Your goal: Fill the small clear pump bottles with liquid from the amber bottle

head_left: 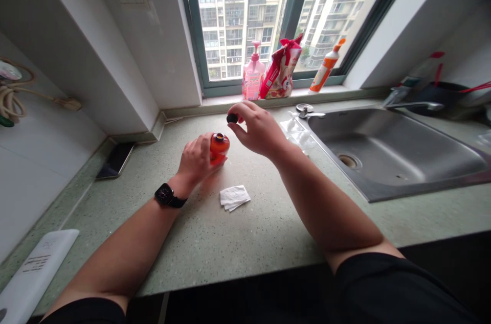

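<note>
Two bare hands work over a speckled pale green counter, one on a bottle and the other on its small cap. The left hand is wrapped around an orange-red bottle from its left side, and the bottle's narrow, dark-rimmed mouth is uncovered and faces up; whether its base touches the counter cannot be told. The right hand pinches a black cap between thumb and fingers, above and just to the right of that mouth, apart from it. A black smartwatch is strapped on the left wrist. Nearer the person than the bottle, a folded white tissue lies flat on the counter. Behind the right wrist are some clear plastic pieces, partly hidden, beside a stainless steel sink. On the windowsill stand a pink pump bottle, a red and white bag leaning beside it, and, farther right, an orange and white squeeze bottle
</note>
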Tool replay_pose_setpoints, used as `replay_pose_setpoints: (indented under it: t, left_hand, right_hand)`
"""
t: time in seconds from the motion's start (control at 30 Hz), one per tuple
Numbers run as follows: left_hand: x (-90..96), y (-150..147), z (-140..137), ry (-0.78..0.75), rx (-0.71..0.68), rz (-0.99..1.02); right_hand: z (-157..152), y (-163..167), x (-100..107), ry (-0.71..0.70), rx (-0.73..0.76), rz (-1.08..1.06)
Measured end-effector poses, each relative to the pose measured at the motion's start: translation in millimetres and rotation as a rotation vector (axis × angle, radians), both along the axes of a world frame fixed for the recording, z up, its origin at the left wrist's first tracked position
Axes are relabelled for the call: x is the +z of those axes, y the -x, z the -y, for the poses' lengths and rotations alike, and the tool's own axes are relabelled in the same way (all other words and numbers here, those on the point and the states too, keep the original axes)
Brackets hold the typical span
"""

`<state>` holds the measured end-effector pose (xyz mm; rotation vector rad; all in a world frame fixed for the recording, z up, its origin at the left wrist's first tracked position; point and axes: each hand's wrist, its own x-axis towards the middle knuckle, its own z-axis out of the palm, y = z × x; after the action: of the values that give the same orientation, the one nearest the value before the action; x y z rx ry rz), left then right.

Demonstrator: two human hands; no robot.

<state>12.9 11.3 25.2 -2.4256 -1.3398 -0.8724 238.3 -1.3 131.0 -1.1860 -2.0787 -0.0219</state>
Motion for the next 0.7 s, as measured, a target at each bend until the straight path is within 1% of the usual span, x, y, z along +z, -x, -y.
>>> replay_pose_setpoints:
  t: [0.07,0.13,0.2,0.23,0.27,0.33,0.4,0.47,0.53,0.57,0.63,0.7]
  left_hand:
    - [8.5,5,-1,0.084,0.017,0.004]
    - [19.3,10,0,0.178,0.042,-0.007]
    - [31.2,15,1,0.277,0.084,-0.016]
    - [37.0,17,1,0.322,0.107,-0.018]
    - [42.4,20,1,0.363,0.128,-0.028]
    - [51.7,24,1,0.412,0.180,-0.053]
    - [58.2,29,0,0.444,0.211,-0.076]
    - [61.6,34,-1,0.473,0.221,-0.087]
    - [62.2,38,-4,0.499,0.226,-0.078]
    - [61.8,40,-6,0.512,0.220,-0.069]
    - [61.0,45,-10,0.524,0.204,-0.051]
    - [62.5,49,-12,0.499,0.208,-0.041]
  right_hand:
    - [-4,-14,4,-0.048,-0.015,-0.083]
    - [-7,-30,7,-0.068,-0.058,-0.138]
    - [-9,-44,4,-0.048,-0.092,-0.177]
    - [-10,-50,-1,-0.019,-0.099,-0.190]
    - [-10,-55,-9,0.022,-0.103,-0.196]
    - [-12,-60,-31,0.145,-0.111,-0.178]
    - [-14,-61,-60,0.301,-0.148,-0.106]
    - [-16,-61,-89,0.419,-0.211,-0.029]
    - [-17,-61,-111,0.452,-0.240,-0.009]
    - [-18,-61,-118,0.460,-0.251,0.000]
    - [-21,-63,-127,0.465,-0.263,0.013]
    - [-24,-65,-131,0.465,-0.267,0.021]
